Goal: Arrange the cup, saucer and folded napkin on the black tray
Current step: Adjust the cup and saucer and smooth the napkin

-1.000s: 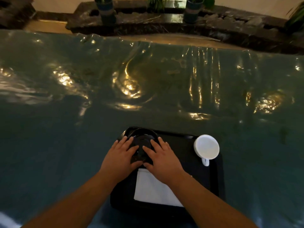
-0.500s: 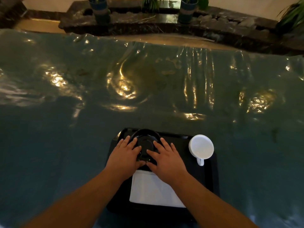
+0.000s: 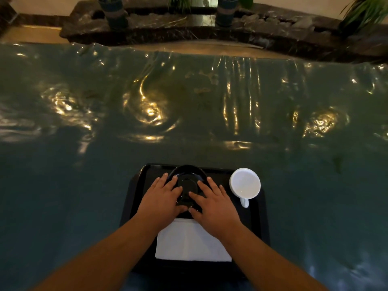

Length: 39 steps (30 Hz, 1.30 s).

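Observation:
A black tray lies on the table close to me. At its far middle sits a black saucer. Both hands lie on the saucer with fingers spread: my left hand covers its left side, my right hand its right side, and the thumbs meet at its near rim. A white cup stands on the tray's far right corner, handle pointing toward me, apart from my right hand. A white folded napkin lies flat on the near part of the tray, its far edge under my wrists.
A shiny, wrinkled teal cloth covers the wide table. Beyond the far edge runs a dark stone ledge with potted plants.
My hands have slid slightly apart on the saucer, so more of its centre shows. Cup, napkin and tray keep their places relative to each other.

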{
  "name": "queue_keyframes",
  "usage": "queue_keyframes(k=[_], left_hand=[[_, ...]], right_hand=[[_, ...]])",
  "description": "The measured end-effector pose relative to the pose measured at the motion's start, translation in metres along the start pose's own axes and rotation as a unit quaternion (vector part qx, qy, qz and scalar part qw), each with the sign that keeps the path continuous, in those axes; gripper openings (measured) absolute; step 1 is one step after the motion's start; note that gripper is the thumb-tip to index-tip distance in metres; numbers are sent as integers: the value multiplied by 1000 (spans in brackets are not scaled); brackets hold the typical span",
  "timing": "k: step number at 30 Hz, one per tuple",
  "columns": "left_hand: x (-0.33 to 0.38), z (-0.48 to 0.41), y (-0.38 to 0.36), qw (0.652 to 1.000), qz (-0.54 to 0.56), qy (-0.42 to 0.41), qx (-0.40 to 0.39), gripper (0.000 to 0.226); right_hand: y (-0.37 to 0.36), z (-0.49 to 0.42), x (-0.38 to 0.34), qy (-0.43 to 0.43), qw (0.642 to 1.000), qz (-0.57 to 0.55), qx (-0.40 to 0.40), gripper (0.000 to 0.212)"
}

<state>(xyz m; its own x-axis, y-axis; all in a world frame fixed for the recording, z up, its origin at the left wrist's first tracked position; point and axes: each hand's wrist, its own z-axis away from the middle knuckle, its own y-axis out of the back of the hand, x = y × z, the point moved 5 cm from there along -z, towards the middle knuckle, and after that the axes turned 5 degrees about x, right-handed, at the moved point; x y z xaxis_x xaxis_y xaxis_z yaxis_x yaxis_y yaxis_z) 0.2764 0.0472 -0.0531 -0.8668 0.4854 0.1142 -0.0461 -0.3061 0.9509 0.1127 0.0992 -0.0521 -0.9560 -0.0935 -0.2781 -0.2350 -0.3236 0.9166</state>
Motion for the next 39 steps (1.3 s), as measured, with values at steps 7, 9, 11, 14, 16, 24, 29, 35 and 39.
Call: queue_keyframes(k=[7, 9, 11, 14, 16, 24, 29, 35, 39], left_hand=[[6, -4, 1, 1000, 3, 2, -7, 72], [8, -6, 2, 1000, 6, 3, -7, 72], [9, -6, 1, 1000, 8, 6, -9, 72], [8, -4, 0, 1000, 18, 9, -6, 71], [7, -4, -1, 1000, 26, 12, -2, 71], [7, -7, -1, 999, 33, 17, -19, 70], [8, -8, 1, 999, 29, 16, -27, 70], [8, -8, 3, 999, 34, 21, -30, 71], [8, -8, 3, 999, 31, 19, -33, 71]], right_hand=[[-3, 0, 1, 3, 1000, 4, 8, 60], [-3, 1, 2, -2, 1000, 4, 12, 59], [0, 2, 0, -3, 1000, 2, 11, 58], [23, 2, -8, 16, 997, -46, 56, 54], [53, 7, -2, 26, 980, -94, 173, 53], [84, 26, 103, -255, 961, -81, 75, 109], [75, 23, 104, -257, 960, -94, 61, 101], [75, 18, 96, -257, 959, -98, 71, 98], [75, 11, 87, -249, 961, -101, 71, 99]])
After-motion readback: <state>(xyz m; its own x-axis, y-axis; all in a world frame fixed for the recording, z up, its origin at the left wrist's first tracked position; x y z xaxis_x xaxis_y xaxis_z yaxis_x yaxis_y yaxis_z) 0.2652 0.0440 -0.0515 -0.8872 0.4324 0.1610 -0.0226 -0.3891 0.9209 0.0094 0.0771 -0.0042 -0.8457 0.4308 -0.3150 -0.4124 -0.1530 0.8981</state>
